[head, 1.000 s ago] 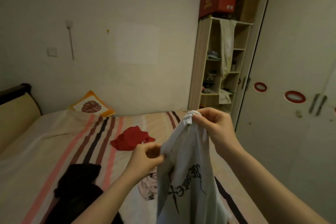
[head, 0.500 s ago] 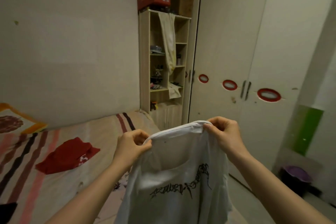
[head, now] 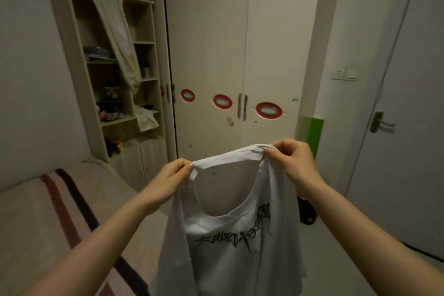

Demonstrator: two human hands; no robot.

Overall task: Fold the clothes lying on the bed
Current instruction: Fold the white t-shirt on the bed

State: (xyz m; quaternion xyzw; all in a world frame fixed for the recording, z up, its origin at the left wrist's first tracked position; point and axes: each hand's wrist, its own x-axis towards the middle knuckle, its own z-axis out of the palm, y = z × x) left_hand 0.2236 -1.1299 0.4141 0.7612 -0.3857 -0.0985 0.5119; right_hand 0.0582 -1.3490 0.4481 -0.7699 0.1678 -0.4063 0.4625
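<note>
The white cotton T-shirt with black printed lettering (head: 236, 235) hangs in the air beside the striped beige bed (head: 55, 202), not yet laid flat. The left hand (head: 168, 181) pinches one end of the collar; the right hand (head: 292, 161) pinches the other. Risk: both grips hold only the neckband (a narrow edge), so a sharp shake could pull it free. The body hangs bunched, so creases may be folded in.

We saw open air ahead of us up to the pale wooden wardrobe doors (head: 216, 55). The striped beige bed (head: 48, 211) blocked the near left, the open wooden shelf unit (head: 79, 55) the far left.
</note>
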